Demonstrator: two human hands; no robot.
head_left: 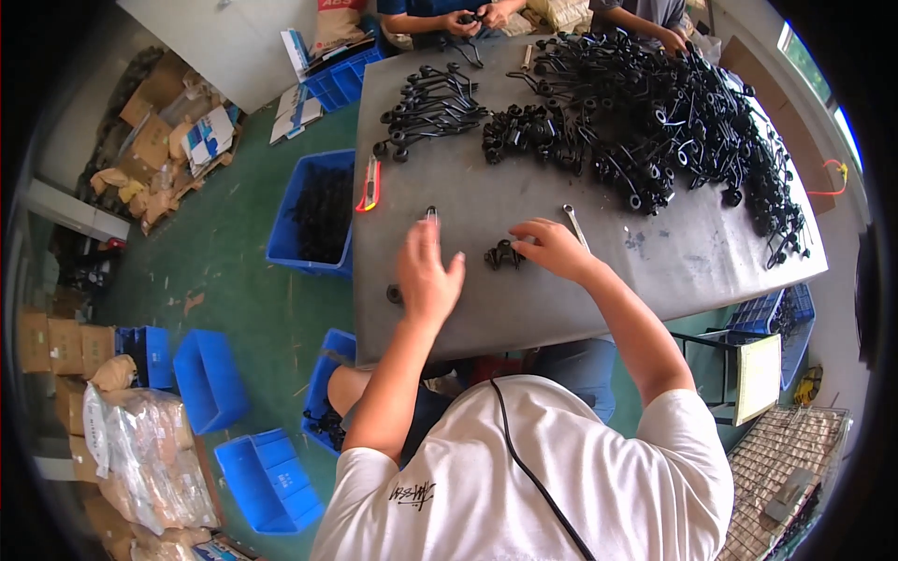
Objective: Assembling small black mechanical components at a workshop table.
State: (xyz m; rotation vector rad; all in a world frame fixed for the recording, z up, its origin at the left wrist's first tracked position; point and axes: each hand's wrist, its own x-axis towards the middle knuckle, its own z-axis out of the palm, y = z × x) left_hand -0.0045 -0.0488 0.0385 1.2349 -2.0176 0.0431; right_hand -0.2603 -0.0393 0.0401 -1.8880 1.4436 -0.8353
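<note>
Lettering (412,494) on shirt (580,467) and sack (335,30)

- Left hand (430,282): fingers blurred; metal piece (431,214) at their tips too small to identify.
- Right hand (552,249): contact with black parts (502,255) unclear.
- Wrench (574,223): lower end hidden by right forearm (625,313).
- Co-workers (416,22): heads cut off above.
- Blue bin (307,264): contents too dark to tell.

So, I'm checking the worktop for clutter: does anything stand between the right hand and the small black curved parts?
Nothing visible does: the right hand is close beside the small black curved parts. The ring-ended wrench lies to the right of that gap.
</note>
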